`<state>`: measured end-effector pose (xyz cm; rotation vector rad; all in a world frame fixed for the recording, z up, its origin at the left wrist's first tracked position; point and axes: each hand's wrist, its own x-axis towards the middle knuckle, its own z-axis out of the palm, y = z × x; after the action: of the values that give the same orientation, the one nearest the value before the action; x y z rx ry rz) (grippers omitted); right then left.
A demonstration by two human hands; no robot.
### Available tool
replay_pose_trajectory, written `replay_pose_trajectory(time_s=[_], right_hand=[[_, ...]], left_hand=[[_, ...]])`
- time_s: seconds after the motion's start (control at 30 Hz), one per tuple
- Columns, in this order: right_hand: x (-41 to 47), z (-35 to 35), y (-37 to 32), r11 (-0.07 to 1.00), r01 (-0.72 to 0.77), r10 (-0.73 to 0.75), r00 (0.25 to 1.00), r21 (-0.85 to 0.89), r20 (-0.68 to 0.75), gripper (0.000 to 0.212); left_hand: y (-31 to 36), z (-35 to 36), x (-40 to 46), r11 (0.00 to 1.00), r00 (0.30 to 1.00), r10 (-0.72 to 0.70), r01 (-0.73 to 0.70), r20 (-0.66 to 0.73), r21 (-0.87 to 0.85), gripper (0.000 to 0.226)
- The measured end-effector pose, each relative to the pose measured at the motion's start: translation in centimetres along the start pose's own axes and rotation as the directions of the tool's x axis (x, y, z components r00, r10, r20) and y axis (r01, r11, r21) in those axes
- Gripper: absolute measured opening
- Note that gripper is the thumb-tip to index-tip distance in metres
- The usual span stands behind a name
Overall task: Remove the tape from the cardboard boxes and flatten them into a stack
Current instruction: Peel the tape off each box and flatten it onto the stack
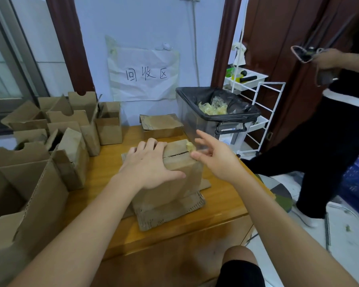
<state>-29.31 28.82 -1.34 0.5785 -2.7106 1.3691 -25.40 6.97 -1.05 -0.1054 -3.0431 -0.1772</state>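
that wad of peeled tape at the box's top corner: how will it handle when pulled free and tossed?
The tape wad looks crumpled and thin, so probably floppy and very light. It likely clings to the right hand fingertips, being adhesive. The bin already holds similar wads, so a toss probably works.

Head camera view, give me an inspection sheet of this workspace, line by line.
Surface: wooden table, flattened cardboard under the box.
Job's things: box upright, top seam showing; crumpled tape at its top right corner.
Clutter: opened boxes crowded at left; one box behind.
Grips: left hand presses on the box; right hand pinches the tape.
Cables: wall cord.
Surroundings: lined bin holding tape scraps, paper sign, white rack, second person.
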Motion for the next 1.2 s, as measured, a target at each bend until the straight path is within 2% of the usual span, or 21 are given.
replay_pose_trajectory(time_s=[0.13,0.27,0.4,0.47,0.6,0.67,0.77,0.9,1.1,1.2], right_hand=[[-0.2,0.8,0.4,0.995,-0.061,0.05,0.99,-0.084,-0.129,0.02],[0.5,0.8,-0.5,0.962,-0.026,0.002,0.996,-0.273,-0.088,0.023],[0.4,-0.1,-0.6,0.949,0.012,-0.012,1.0,-0.314,0.002,0.024],[0.1,-0.2,-0.1,0.967,0.028,-0.026,1.0,-0.252,0.008,0.024],[-1.2,1.9,1.4,0.996,0.037,-0.034,0.998,0.077,-0.045,0.029],[-2.0,3.4,1.8,0.985,0.04,-0.026,0.996,0.167,-0.082,0.037],[-2.6,5.3,2.3,0.988,0.051,-0.022,0.981,0.149,-0.193,0.031],[-2.8,5.8,3.1,0.983,0.112,-0.075,0.969,0.148,-0.234,0.009],[-3.7,6.2,3.3,0.985,0.136,-0.108,0.966,0.104,-0.235,0.025],[-3.9,6.9,2.3,0.993,0.035,-0.012,0.981,0.114,-0.193,0.06]], left_hand=[[0.4,0.1,0.0,1.0,1.0,-0.003,0.003,-0.005,0.027,0.111],[0.2,0.1,0.0,1.0,1.0,-0.006,0.006,0.0,0.018,0.112],[0.0,0.1,0.1,1.0,1.0,0.003,-0.003,-0.002,0.007,0.114],[-0.3,0.0,0.2,1.0,1.0,0.014,-0.014,0.0,-0.017,0.115],[-2.1,-0.6,0.4,0.996,1.0,0.029,-0.029,-0.002,-0.082,0.115],[-2.7,-1.0,0.4,0.995,0.999,0.052,-0.051,0.007,-0.091,0.113],[-2.8,-1.4,0.2,0.993,0.997,0.08,-0.079,0.014,-0.092,0.11],[-2.7,-1.7,0.0,0.989,0.996,0.093,-0.091,0.007,-0.118,0.109],[-3.1,-2.3,0.1,0.991,0.993,0.107,-0.102,0.054,-0.091,0.112],[-2.4,-2.3,0.4,0.995,0.993,0.081,-0.085,0.086,0.047,0.118]])
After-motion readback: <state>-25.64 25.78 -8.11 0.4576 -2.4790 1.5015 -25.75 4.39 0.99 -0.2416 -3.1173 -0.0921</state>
